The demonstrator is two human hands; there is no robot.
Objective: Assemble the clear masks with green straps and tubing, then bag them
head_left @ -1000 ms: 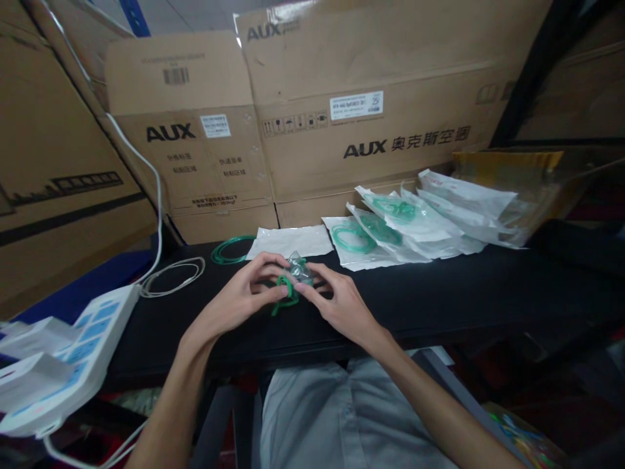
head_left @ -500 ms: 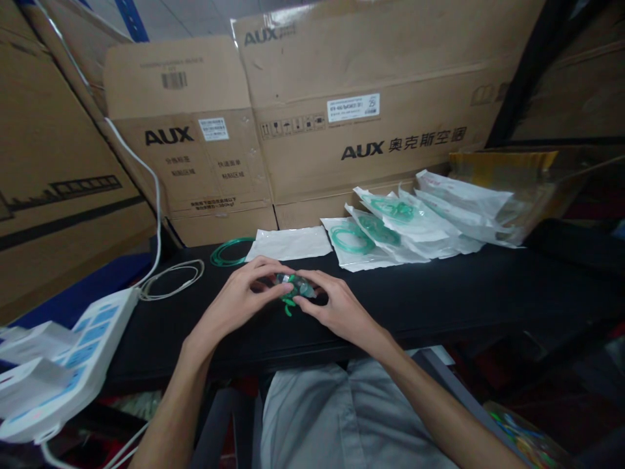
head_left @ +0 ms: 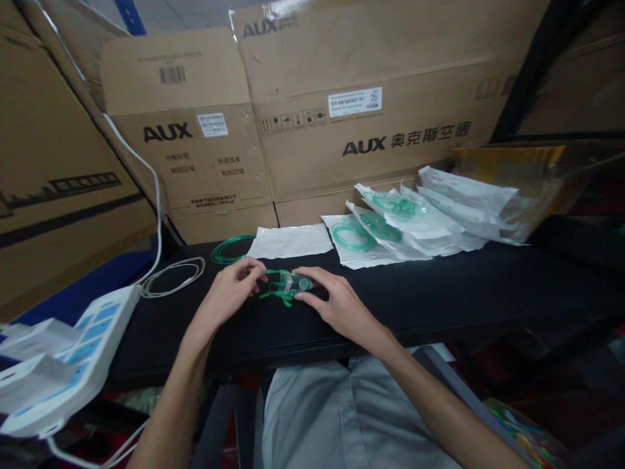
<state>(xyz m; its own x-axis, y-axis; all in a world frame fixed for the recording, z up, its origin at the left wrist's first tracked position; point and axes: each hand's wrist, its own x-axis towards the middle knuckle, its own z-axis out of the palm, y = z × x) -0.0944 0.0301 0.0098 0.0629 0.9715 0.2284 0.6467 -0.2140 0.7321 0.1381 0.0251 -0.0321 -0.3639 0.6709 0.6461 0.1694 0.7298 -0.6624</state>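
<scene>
A small clear-and-green plastic piece (head_left: 291, 283) with green straps sits low over the black table, between my hands. My right hand (head_left: 328, 292) grips its right end between thumb and fingers. To the left, my left hand (head_left: 239, 281) pinches the end of a green strap (head_left: 274, 272) that reaches across from the piece. Just behind lie a flat white pouch (head_left: 291, 241) and a coil of green tubing (head_left: 229, 249).
Overlapping white pouches with green tubing (head_left: 400, 228) lie at the back right. Cardboard boxes (head_left: 312, 163) stand behind the black table (head_left: 415, 299). On the left are a power strip (head_left: 92, 339) and a coiled pale cable (head_left: 176, 279).
My left hand has moved left, off the body of the plastic piece, drawing a green strap out. My right hand remains on the piece, with more of it showing.
</scene>
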